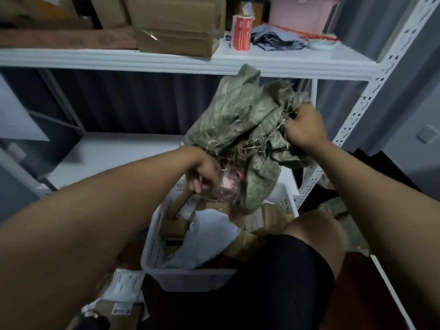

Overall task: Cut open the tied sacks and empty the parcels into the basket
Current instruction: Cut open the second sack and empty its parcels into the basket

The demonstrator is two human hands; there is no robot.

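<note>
Head view: the right hand [306,128] grips the green woven sack [240,129] above the white basket [190,277]. The left hand [202,173] is closed on its frayed mouth, beside a pink parcel [228,186].

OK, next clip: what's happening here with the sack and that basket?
A person is holding a green woven sack over a white plastic basket. The right hand grips the frayed edge up high, while the left hand grips a lower part near something pink. The basket already holds brown and white parcels. More parcels lie on the floor beside it.
</note>
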